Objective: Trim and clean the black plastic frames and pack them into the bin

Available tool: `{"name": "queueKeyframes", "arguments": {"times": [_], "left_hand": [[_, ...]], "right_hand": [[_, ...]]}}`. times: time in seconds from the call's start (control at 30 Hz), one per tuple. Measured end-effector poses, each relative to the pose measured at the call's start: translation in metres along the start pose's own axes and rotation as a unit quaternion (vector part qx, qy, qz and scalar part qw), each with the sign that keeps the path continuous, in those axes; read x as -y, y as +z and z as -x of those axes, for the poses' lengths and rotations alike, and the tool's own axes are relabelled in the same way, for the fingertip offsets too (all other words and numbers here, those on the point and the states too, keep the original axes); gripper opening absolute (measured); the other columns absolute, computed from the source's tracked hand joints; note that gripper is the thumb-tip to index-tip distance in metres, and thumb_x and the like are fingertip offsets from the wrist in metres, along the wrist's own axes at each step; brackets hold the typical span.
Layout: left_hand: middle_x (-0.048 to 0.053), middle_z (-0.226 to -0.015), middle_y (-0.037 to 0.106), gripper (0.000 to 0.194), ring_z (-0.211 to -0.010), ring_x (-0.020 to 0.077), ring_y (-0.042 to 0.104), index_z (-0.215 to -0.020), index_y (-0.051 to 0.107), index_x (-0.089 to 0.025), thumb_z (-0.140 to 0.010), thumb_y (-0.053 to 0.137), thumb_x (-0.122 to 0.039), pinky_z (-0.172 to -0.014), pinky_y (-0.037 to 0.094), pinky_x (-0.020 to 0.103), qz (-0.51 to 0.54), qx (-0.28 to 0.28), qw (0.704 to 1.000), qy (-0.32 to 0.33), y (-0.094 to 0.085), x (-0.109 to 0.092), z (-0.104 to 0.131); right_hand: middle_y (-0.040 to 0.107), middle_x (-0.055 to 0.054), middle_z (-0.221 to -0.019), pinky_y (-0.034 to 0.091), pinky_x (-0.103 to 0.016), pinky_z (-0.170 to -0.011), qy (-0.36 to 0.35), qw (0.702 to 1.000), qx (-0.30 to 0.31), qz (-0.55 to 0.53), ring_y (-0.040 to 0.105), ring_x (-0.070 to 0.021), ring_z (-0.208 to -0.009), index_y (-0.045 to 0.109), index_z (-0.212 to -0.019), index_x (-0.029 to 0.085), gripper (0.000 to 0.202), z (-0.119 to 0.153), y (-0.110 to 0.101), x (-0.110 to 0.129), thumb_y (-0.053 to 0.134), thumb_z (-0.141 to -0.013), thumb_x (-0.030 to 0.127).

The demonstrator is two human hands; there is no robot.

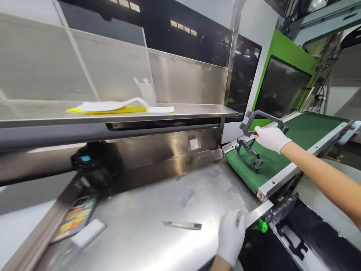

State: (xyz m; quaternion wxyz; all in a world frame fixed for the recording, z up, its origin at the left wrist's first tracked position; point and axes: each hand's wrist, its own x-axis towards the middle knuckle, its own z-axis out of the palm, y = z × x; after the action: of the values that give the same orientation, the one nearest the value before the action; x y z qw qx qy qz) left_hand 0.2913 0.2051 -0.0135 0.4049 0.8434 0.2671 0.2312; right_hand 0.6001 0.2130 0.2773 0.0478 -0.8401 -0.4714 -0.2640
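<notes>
My right hand (pixel 271 138), in a white glove, reaches out over the green conveyor belt (pixel 304 131) and grips a dark grey plastic frame part (pixel 259 119), held up above the belt. A second dark frame piece (pixel 249 153) hangs or rests just below it on the belt's near end. My left hand (pixel 231 235), also gloved, lies flat on the steel worktable (pixel 158 222) near its right front corner, fingers spread and holding nothing. A utility knife (pixel 183 225) lies on the table left of that hand.
A steel shelf (pixel 180 111) holds white and yellow sheets (pixel 113 107). A white block (pixel 88 232) and a colourful label (pixel 75 218) sit at the table's left. A bin lined with black bags (pixel 307 233) holding a dark part stands at lower right. A green machine (pixel 284 71) stands behind the belt.
</notes>
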Motion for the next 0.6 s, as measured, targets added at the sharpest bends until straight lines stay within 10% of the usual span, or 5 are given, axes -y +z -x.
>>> {"name": "queueKeyframes", "arguments": {"times": [0.3,0.4,0.6], "left_hand": [[0.023,-0.152,0.067,0.055,-0.145,0.0341,0.062,-0.142,0.067,-0.016,-0.108,0.049,-0.056,-0.124,0.048,0.051,0.194,-0.231,0.953,-0.020,-0.110,-0.023,-0.050],[0.020,-0.114,0.079,0.064,-0.103,0.0311,0.079,-0.122,0.067,-0.015,-0.103,0.050,-0.073,-0.086,0.064,0.042,0.264,-0.244,0.930,-0.073,-0.154,-0.021,-0.040],[-0.001,-0.066,0.063,0.056,-0.052,0.0150,0.056,-0.087,0.060,-0.020,-0.077,0.084,-0.069,-0.047,0.043,0.024,0.288,-0.262,0.902,-0.185,-0.219,0.014,0.032]], "right_hand": [[0.079,-0.015,-0.088,0.051,-0.041,-0.084,-0.199,0.976,0.038,-0.082,0.077,-0.0331,-0.086,0.065,-0.123,0.016,0.029,0.060,-0.069,0.175,0.056,-0.107,0.039],[0.081,-0.018,-0.104,0.052,-0.039,-0.086,-0.193,0.958,0.106,-0.185,0.078,-0.0323,-0.094,0.061,-0.133,0.017,0.034,0.078,-0.049,0.211,0.052,-0.110,0.040],[0.083,-0.005,-0.094,0.047,-0.029,-0.067,-0.248,0.903,0.247,-0.250,0.076,-0.0221,-0.077,0.072,-0.109,0.024,0.025,0.124,0.037,0.236,0.052,-0.110,0.040]]}}
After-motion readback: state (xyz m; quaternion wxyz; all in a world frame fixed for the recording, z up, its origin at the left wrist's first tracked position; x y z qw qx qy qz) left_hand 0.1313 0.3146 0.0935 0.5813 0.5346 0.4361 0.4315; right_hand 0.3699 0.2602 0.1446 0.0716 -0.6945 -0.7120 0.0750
